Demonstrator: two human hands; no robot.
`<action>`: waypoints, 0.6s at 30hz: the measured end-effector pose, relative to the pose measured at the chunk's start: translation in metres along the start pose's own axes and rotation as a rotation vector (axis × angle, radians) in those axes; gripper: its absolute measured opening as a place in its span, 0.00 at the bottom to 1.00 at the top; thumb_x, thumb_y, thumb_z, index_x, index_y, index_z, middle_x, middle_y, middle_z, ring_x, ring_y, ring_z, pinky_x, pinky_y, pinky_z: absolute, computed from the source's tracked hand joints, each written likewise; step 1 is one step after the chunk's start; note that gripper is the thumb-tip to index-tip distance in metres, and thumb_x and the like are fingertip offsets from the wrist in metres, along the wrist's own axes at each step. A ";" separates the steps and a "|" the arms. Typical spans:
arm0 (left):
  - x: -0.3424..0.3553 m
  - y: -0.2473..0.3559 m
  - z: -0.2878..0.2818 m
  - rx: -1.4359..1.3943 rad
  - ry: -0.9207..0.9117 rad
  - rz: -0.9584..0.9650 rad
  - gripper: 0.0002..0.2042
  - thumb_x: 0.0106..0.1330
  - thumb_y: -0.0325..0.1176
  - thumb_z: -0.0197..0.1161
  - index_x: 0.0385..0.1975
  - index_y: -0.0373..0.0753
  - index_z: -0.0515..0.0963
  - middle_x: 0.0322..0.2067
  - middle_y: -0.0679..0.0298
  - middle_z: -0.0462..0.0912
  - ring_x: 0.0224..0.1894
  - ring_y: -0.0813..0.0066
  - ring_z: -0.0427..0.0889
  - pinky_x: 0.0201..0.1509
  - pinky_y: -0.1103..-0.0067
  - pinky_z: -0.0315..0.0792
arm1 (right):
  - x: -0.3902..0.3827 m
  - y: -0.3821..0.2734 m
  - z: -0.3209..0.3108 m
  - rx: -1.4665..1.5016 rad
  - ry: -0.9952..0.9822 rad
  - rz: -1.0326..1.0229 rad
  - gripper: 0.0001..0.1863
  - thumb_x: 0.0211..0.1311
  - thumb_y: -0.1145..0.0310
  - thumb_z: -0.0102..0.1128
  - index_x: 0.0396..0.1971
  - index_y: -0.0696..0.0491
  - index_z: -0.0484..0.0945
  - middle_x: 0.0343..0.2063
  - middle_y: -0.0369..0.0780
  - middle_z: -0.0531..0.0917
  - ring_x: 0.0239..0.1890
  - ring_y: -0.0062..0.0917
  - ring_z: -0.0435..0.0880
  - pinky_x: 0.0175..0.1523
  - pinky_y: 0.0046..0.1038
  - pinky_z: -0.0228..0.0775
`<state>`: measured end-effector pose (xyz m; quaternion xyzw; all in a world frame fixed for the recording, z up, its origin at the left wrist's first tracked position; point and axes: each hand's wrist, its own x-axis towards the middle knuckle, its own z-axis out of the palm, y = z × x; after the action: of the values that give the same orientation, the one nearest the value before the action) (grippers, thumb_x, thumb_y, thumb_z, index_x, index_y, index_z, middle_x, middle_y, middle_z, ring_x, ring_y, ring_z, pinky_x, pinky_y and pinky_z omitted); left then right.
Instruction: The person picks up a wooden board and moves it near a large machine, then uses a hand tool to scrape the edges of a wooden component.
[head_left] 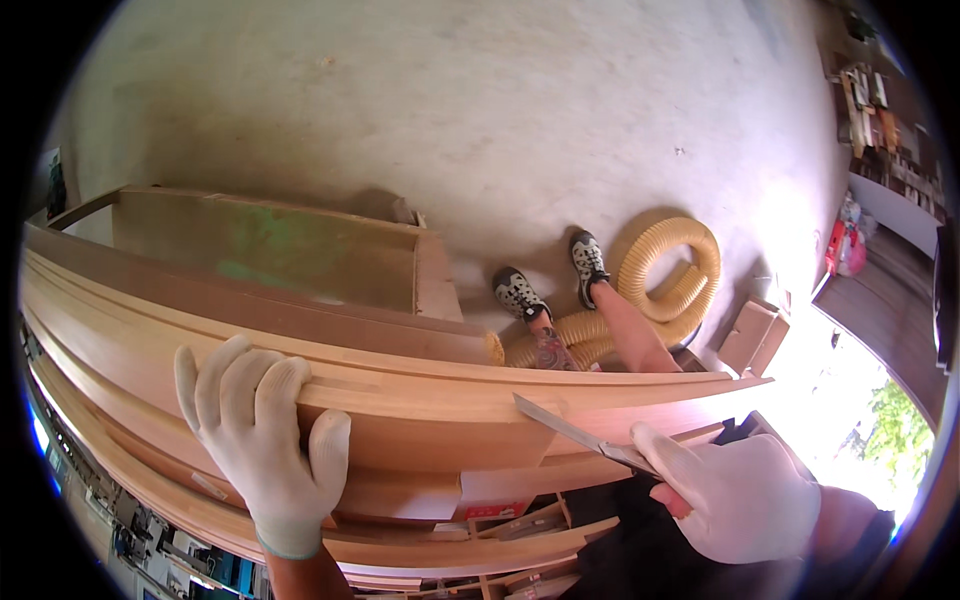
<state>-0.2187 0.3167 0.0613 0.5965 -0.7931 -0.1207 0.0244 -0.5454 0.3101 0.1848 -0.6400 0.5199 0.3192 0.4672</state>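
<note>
A long pale wooden board [420,395] with a stepped edge runs across the view in front of me. My left hand [262,430], in a white knit glove, grips this board, its fingers over the upper edge and the thumb on the near side. Toward the board's right end, my gloved right hand [735,490] is closed on a utility knife [575,430] with a long, thin metal blade. The blade points up and left, its tip at the board's face. Most of the knife's handle is hidden in the glove. A bare fingertip shows under the right hand.
Beyond the board stands a wooden frame with a panel [290,250]. A coiled yellow ribbed hose [690,260] lies on the concrete floor [500,110], near two patterned shoes [520,293]. Further boards [430,550] lie below my hands. A cardboard box [755,335] sits right, near a bright doorway.
</note>
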 end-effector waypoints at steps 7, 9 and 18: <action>-0.005 -0.002 -0.002 -0.013 -0.064 0.006 0.15 0.59 0.38 0.55 0.43 0.38 0.77 0.46 0.54 0.76 0.58 0.47 0.73 0.75 0.43 0.50 | -0.003 -0.009 0.001 -0.042 0.123 -0.061 0.31 0.51 0.70 0.72 0.59 0.48 0.77 0.26 0.37 0.85 0.28 0.33 0.85 0.38 0.34 0.78; -0.004 -0.002 -0.003 -0.011 -0.068 0.003 0.16 0.59 0.39 0.55 0.43 0.38 0.77 0.46 0.54 0.76 0.58 0.46 0.73 0.75 0.43 0.50 | -0.001 -0.013 -0.005 -0.038 0.060 -0.006 0.30 0.51 0.70 0.72 0.58 0.48 0.77 0.26 0.37 0.85 0.28 0.33 0.86 0.38 0.33 0.78; -0.006 -0.006 -0.002 0.015 -0.074 0.020 0.17 0.64 0.45 0.55 0.42 0.39 0.76 0.44 0.56 0.75 0.54 0.48 0.73 0.73 0.43 0.52 | 0.015 -0.015 -0.016 -0.065 -0.113 0.071 0.24 0.58 0.67 0.67 0.56 0.43 0.74 0.27 0.32 0.85 0.29 0.31 0.85 0.42 0.33 0.74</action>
<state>-0.2111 0.3203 0.0628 0.5840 -0.8002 -0.1365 -0.0079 -0.5279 0.2906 0.1813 -0.6170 0.5044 0.3879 0.4631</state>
